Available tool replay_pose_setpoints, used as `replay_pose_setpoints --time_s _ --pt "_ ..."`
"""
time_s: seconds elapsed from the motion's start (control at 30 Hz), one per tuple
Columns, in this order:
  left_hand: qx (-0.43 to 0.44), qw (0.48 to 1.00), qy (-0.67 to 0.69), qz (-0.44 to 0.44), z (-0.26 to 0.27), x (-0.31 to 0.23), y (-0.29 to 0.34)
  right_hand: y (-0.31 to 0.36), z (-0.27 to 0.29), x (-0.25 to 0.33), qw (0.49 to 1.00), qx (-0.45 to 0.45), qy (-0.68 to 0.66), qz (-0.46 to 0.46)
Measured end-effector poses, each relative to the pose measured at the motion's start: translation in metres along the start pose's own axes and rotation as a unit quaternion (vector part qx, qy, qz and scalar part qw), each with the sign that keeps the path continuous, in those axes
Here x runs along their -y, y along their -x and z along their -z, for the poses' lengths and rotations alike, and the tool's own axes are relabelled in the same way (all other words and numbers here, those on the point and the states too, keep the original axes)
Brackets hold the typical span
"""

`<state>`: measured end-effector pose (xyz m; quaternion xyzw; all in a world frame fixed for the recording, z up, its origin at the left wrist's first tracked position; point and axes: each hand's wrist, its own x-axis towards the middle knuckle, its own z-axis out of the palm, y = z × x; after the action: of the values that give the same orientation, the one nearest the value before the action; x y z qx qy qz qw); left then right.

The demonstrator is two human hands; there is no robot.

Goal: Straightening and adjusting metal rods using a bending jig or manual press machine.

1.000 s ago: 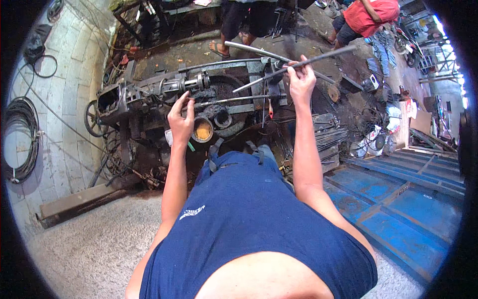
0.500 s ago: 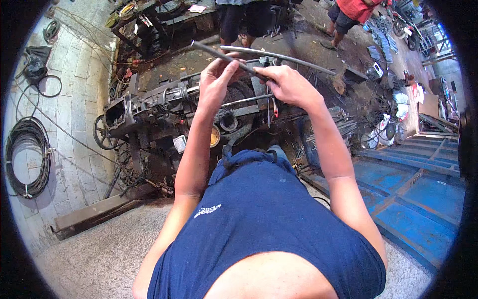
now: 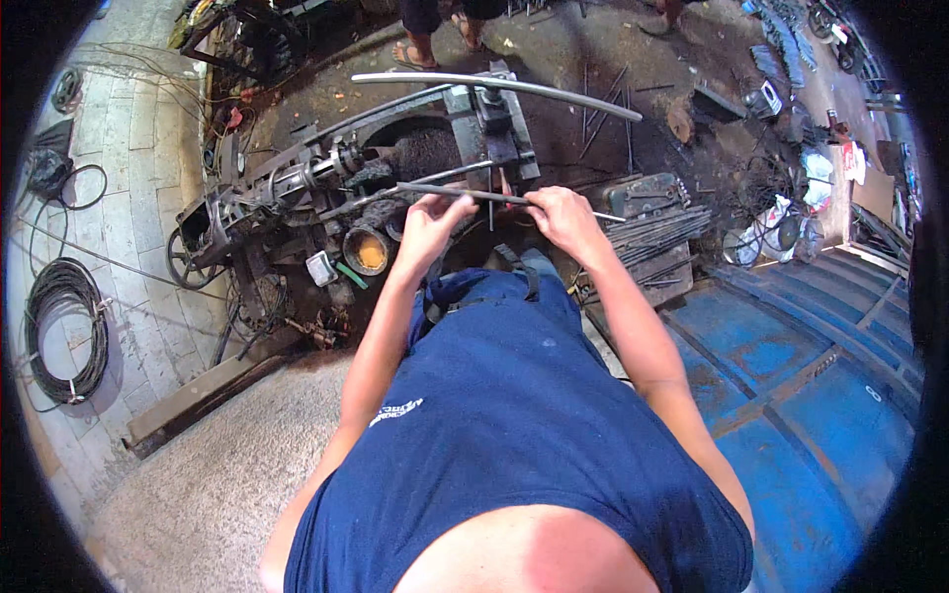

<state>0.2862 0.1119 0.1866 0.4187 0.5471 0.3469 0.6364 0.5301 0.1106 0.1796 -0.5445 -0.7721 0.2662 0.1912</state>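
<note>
A dark metal rod (image 3: 501, 198) spans the hands before the worker's waist, its ends jutting past each, the right one near a stack of rods (image 3: 657, 240). The right hand's (image 3: 566, 215) grip is clamped on it; whether the left hand's (image 3: 432, 225) grip is closed cannot be told. A gap separates it from a longer pale rod (image 3: 504, 86) beyond. Half a second earlier, it slanted more steeply. The right hand hides one stretch; the top edge crops a bystander's legs (image 3: 420, 42).
</note>
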Motion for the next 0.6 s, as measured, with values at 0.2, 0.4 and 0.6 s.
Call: replay_pose_setpoints --time_s 0.2,0.4,0.6 --pt "-0.138 0.886 -0.396 -0.195 -0.015 -0.055 -0.025 0.046 0.04 -0.17 0.986 0.096 0.105 -0.091" --pt "-0.032 0.657 -0.672 -0.34 -0.027 -0.125 -0.148 0.007 0.074 -0.309 0.971 0.1 0.188 -0.109" --pt "0.083 0.623 -0.73 -0.269 0.013 -0.085 -0.215 -0.065 0.063 -0.328 0.986 0.069 0.151 0.002"
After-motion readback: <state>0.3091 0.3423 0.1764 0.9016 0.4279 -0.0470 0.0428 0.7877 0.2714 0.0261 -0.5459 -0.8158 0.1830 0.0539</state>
